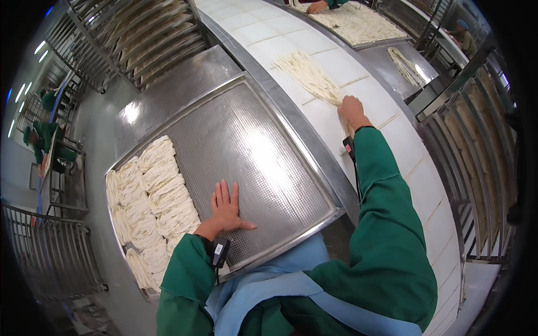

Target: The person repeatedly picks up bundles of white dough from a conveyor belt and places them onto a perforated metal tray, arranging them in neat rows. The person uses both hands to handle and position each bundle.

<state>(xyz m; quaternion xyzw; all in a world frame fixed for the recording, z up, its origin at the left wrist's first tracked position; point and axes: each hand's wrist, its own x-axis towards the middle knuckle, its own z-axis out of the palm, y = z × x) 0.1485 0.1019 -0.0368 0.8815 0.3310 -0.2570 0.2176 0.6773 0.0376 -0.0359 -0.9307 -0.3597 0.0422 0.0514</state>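
My right hand (352,111) is closed on one end of a bundle of pale noodles (309,77), which lies fanned out across the white segmented conveyor belt (290,42). A short length of the bundle shows below my fist. My left hand (225,210) rests with fingers spread, palm down, over the mesh tray (239,122) with a metal rim, and holds nothing. To its left, folded noodle portions (168,189) fill the left part of the tray in rows, close beside one another.
Metal racks loaded with trays stand at the upper left (155,38) and right (475,168). Across the belt, a co-worker's hand (317,6) touches a noodle-filled tray (361,25). A noodle bundle (405,67) lies on a steel surface. Other people work farther off.
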